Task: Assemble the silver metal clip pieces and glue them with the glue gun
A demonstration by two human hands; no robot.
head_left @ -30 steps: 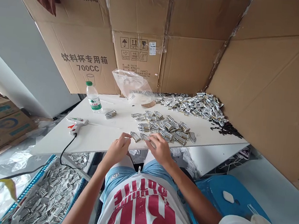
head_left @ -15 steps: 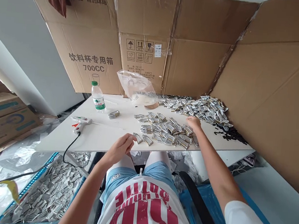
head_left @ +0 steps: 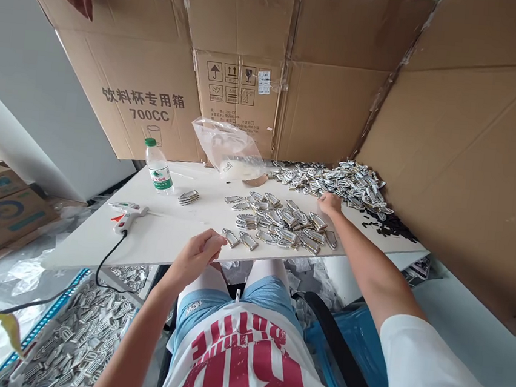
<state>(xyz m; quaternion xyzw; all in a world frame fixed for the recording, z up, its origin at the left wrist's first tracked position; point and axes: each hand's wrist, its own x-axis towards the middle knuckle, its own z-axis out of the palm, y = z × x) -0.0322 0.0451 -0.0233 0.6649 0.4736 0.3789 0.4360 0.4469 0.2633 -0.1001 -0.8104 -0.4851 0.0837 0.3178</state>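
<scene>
Cardboard walls (head_left: 449, 151): flattened cartons, several, enclose the far and right sides of your desk (head_left: 167, 233). One white desk.

Blue crate (head_left: 71, 334): one, on the floor at near left, filled with metal pieces too many to count.

Far heap (head_left: 345, 183): one pile of metal clips at the far right of the desk, uncountable. Black bits (head_left: 392, 226) lie scattered just right of it.

Middle spread (head_left: 283, 220): one looser group of the same clips, dozens, between the heap and the near edge.

Plastic bag (head_left: 230, 148): one, clear, at the far centre.

Water bottle (head_left: 156, 168): one, upright, far left.

Glue gun (head_left: 123, 214): one, lying at the left, its cable dropping over the near edge.

Small stack of clips (head_left: 189, 196): one, apart, near the bottle.

Two clips (head_left: 239, 239): side by side at the near edge.

Your left hand (head_left: 195, 254): loosely curled at the near edge, fingertips just beside the two clips; whether it grips anything cannot be told.

Your right hand (head_left: 330, 203): reached far, fingers bent down onto the clips where heap meets spread; grip cannot be told.
</scene>
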